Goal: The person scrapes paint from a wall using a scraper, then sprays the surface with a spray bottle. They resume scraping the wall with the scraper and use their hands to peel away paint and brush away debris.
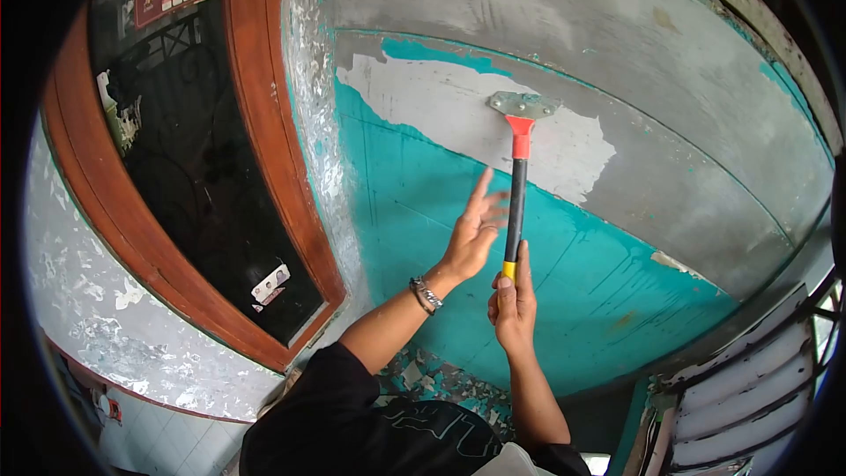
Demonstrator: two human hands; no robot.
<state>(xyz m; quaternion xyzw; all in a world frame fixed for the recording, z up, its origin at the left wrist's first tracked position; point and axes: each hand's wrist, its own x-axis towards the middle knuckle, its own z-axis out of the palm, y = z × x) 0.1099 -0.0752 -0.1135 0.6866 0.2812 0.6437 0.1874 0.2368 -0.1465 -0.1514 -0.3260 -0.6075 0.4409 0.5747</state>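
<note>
My right hand (514,316) is wrapped around the yellow lower end of a long-handled scraper (517,203), its index finger stretched along the handle. The scraper's black shaft and red neck rise to a wide metal blade (525,106), which lies against the wall over a pale grey bare patch (441,92). Left of the shaft, my left hand (472,238) is raised with fingers spread and slightly blurred, apparently holding nothing. Turquoise paint (423,185) covers the lower wall, and its torn upper edge borders the bare patch.
A wooden-framed dark glass window (256,123) stands at the left, with stickers on the glass. Paint flakes (441,388) are piled at the wall's foot. A barred, white-panelled structure (745,397) is at the lower right. Bare grey wall (564,26) extends above.
</note>
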